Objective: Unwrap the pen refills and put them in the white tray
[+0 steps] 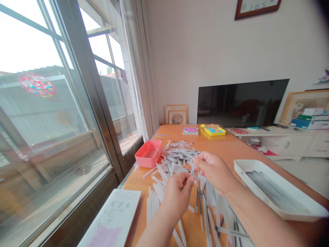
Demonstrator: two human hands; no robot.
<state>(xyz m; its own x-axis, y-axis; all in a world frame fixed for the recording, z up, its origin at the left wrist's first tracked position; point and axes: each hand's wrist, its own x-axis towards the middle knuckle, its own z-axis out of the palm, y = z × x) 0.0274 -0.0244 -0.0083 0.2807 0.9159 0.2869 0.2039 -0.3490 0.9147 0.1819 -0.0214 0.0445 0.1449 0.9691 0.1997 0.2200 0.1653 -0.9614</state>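
Over the pile, my left hand (pixel 180 193) and my right hand (pixel 212 169) are both closed, pinching a translucent pen barrel (pixel 192 169). The left fingers grip its near end and the right fingers its far end. Beneath and beyond them, many loose clear pen barrels (pixel 177 151) and dark-tipped refills lie heaped on the wooden table (pixel 218 144). More barrels (pixel 153 206) lie in a rough row left of my left wrist. Dark thin refills (pixel 199 199) lie below my right hand. My forearms hide part of the pile.
A pink plastic box (pixel 149 163) stands left of the pile. At right, a white tray (pixel 241 166) holds several thin dark refills (pixel 269 187). A notebook (pixel 110 212) lies at front left. A booklet (pixel 190 131) and a yellow box (pixel 214 132) sit at the far end. Windows flank the left side.
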